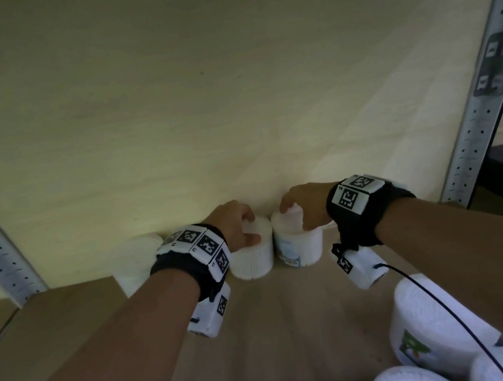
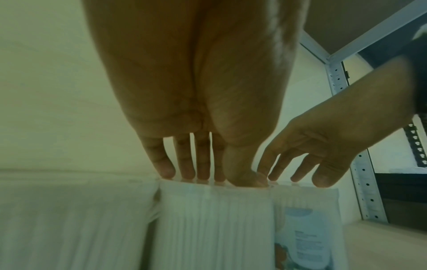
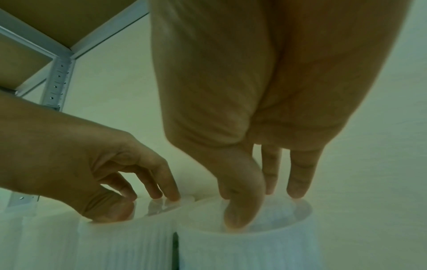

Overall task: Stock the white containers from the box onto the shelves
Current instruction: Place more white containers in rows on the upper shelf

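Note:
Two white containers stand side by side at the back of the shelf point(image 1: 279, 325), against the wall. My left hand point(image 1: 246, 229) is over the ribbed container point(image 1: 252, 261), with its fingertips point(image 2: 188, 173) and thumb resting on the lid. My right hand point(image 1: 294, 216) is over the labelled container point(image 1: 300, 248). Its thumb sits in the lid's recess near the front rim and its fingertips point(image 3: 298, 191) touch the far rim. No finger reaches down either container's side. A third white container point(image 1: 134, 263) stands just left of the ribbed one.
Several more white containers point(image 1: 432, 326) crowd the near bottom edge, below my right forearm. Perforated metal uprights point(image 1: 492, 83) frame the shelf on both sides. Another shelf board point(image 3: 57, 22) is overhead. Bare board lies between the back row and the near containers.

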{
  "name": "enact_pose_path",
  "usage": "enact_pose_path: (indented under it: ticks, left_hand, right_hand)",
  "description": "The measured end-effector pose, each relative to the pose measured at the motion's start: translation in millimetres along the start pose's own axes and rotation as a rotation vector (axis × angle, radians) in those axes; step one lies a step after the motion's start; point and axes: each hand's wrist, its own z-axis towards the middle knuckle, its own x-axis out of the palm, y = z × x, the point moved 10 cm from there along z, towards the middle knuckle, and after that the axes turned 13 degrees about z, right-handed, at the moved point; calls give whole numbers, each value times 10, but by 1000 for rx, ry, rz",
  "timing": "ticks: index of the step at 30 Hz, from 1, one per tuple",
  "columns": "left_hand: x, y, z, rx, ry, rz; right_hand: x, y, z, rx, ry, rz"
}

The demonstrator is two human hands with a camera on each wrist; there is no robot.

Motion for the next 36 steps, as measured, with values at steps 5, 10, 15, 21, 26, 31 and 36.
enact_pose_path:
  ticks: [5,10,15,21,26,31,36]
  left_hand:
    - [-5,-7,1,7,13,6]
    - [-8,-17,-6,14,11,4]
    - [-8,-14,-5,8,13,8]
    - [-5,-17,-12,7,11,1]
    - [-2,-11,-15,4,11,-2]
    - [3,-12,-7,6,11,-6]
    - [-4,-11,-11,6,6,-14]
  right_hand:
    - [-50,3,2,-10,-31,31]
    - [-133,-98,13,89,-125,-18]
    - [-41,-99,38,118,-77,-59]
    - [-28,-64,32,107,-87,-95]
    - [-27,-35,16,61,-56,-84]
    - [-8,-20,19,25,-7,-15]
    - [-40,74,-18,-28,1,-4]
